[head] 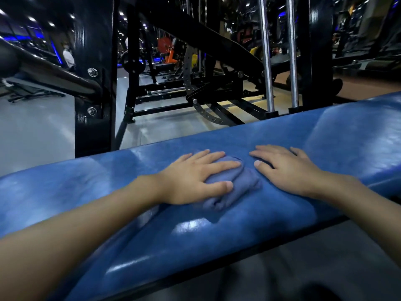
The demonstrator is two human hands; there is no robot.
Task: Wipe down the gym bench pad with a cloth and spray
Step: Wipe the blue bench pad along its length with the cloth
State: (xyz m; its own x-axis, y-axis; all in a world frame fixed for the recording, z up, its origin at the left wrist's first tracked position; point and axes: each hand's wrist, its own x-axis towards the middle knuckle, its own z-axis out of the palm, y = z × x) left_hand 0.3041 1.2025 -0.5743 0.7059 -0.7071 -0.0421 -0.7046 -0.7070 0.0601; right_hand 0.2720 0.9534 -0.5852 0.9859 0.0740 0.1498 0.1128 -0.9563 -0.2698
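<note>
A long blue padded gym bench (271, 213) runs across the view from lower left to upper right, its surface shiny in patches. A folded blue cloth (236, 192) lies on the middle of the pad. My left hand (195, 179) presses flat on the cloth with fingers spread and straight. Just to the right of the cloth, my right hand (288, 170) rests flat on the bare pad, fingers extended. No spray bottle is in view.
A black upright post (93, 83) with bolts stands just behind the bench at left. Behind the middle is an adjustable incline bench frame (208, 101), and two chrome guide rods (280, 57) rise at right. Grey floor (32, 131) lies beyond the bench at left.
</note>
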